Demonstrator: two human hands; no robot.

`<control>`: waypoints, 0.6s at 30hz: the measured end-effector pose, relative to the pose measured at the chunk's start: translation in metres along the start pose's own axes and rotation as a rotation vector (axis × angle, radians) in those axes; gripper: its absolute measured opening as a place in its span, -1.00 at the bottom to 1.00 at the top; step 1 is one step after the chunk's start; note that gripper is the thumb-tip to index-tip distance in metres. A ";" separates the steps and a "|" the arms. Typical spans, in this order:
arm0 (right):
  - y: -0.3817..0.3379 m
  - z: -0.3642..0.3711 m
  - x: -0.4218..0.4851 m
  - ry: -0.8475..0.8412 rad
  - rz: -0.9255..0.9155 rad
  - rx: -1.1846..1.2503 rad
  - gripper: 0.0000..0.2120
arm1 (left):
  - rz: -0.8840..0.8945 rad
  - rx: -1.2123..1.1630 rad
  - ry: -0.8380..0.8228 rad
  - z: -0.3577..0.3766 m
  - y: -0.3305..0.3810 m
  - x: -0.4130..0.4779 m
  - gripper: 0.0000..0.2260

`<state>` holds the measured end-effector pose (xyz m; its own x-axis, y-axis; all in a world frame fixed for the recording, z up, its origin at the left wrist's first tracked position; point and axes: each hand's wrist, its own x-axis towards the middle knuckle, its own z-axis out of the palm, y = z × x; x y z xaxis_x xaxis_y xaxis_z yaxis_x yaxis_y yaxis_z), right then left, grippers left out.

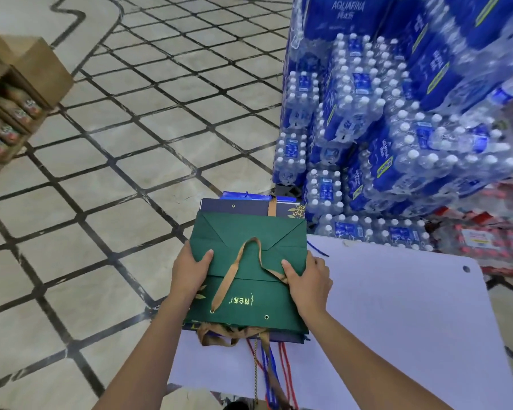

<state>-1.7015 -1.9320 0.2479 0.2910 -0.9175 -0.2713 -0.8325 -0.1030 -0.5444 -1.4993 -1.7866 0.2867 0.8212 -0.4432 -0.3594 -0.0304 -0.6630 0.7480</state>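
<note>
Left hand point(190, 272) and right hand point(308, 281) grip the nine and three o'clock edges of a flat, folded dark-green bag point(249, 230) with a brown ribbon handle point(234, 276) and gold lettering point(242, 300)

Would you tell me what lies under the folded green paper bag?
Other flat bags: a navy bag peeks out beyond the green bag, and red and blue cords trail out at the near edge. The green bag covers the rest, so their number cannot be told.
</note>
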 end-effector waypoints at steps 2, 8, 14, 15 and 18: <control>0.000 -0.007 0.000 -0.017 -0.025 0.213 -0.55 | 0.055 0.003 0.059 -0.001 0.010 -0.005 -0.68; 0.012 -0.065 0.024 -0.054 0.144 0.663 -0.71 | 0.116 0.088 0.210 0.016 0.049 -0.027 -0.60; 0.103 -0.136 0.067 0.033 0.144 0.573 -0.73 | 0.134 0.022 0.038 0.120 0.088 -0.059 -0.51; 0.124 -0.142 0.075 0.060 0.143 0.526 -0.74 | 0.132 0.020 -0.002 0.147 0.090 -0.062 -0.50; 0.187 -0.149 0.094 0.108 0.130 0.334 -0.72 | 0.173 0.040 -0.042 0.223 0.087 -0.070 -0.51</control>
<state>-1.9000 -2.0948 0.2387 0.1262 -0.9518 -0.2795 -0.6540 0.1320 -0.7449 -1.6867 -1.9472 0.2527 0.7772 -0.5769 -0.2510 -0.1922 -0.5976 0.7784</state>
